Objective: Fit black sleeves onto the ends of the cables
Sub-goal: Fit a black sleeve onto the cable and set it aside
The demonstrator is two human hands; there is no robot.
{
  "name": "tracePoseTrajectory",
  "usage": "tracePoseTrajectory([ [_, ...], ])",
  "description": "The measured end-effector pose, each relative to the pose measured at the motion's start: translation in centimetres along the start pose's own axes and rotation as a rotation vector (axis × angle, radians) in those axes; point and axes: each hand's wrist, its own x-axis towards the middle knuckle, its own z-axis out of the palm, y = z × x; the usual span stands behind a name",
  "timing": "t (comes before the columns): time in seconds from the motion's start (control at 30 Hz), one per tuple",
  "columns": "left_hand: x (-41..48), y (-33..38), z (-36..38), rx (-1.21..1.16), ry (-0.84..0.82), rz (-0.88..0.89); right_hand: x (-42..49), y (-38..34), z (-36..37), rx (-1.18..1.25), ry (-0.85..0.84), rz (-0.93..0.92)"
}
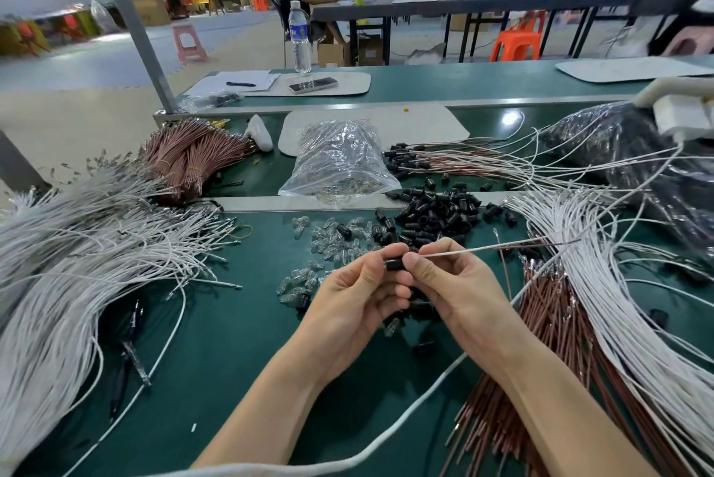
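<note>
My left hand [357, 293] pinches a small black sleeve [395, 265] between thumb and fingers above the green table. My right hand [450, 283] pinches a thin white cable [487, 247] whose near end meets the sleeve; the cable runs off to the right. A pile of loose black sleeves [432, 215] lies just beyond my hands. White cables [602, 271] and brown cables [548, 322] fan out on the right.
A big heap of white cables [77, 264] covers the left side, with bundled brown cables [189, 159] behind it. Small clear bulbs [328, 244] are scattered in the middle. A clear bag [340, 163] and a black bag [637, 151] lie farther back.
</note>
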Motion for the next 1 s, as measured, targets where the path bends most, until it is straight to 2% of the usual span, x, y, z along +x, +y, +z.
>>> tracePoseTrajectory([
  [0.1, 0.4, -0.6, 0.5, 0.131, 0.135, 0.077, 0.1, 0.5, 0.2, -0.106, 0.105, -0.029],
  [0.2, 0.7, -1.1, 0.9, 0.575, 0.307, 0.267, 0.3, 1.1, 0.5, -0.204, 0.197, -0.077],
  [0.27, 0.6, -1.2, 0.9, 0.815, 0.326, 0.38, 0.2, 1.4, 0.6, -0.266, 0.173, -0.102],
  [0.33, 0.5, -1.0, 0.9, 0.942, 0.306, 0.408, 0.1, 1.5, 0.7, -0.292, 0.138, -0.109],
  [0.5, 0.5, -0.7, 0.1, 1.109, 0.21, 0.431, 0.0, 1.6, 0.8, -0.347, 0.131, -0.117],
  [0.7, 0.6, -1.2, 0.4, 1.125, 0.16, 0.39, 0.0, 2.1, 1.1, -0.362, 0.249, -0.14],
  [0.8, 0.6, -1.2, 0.4, 1.107, 0.217, 0.441, -0.1, 2.2, 1.2, -0.293, 0.251, -0.152],
  [0.87, 0.6, -1.1, 0.1, 1.134, 0.322, 0.44, -0.1, 2.1, 1.2, -0.283, 0.239, -0.158],
  [1.0, 1.0, -1.1, -0.2, 1.398, 0.41, 0.345, -0.1, 2.3, 1.3, -0.301, 0.198, -0.169],
])
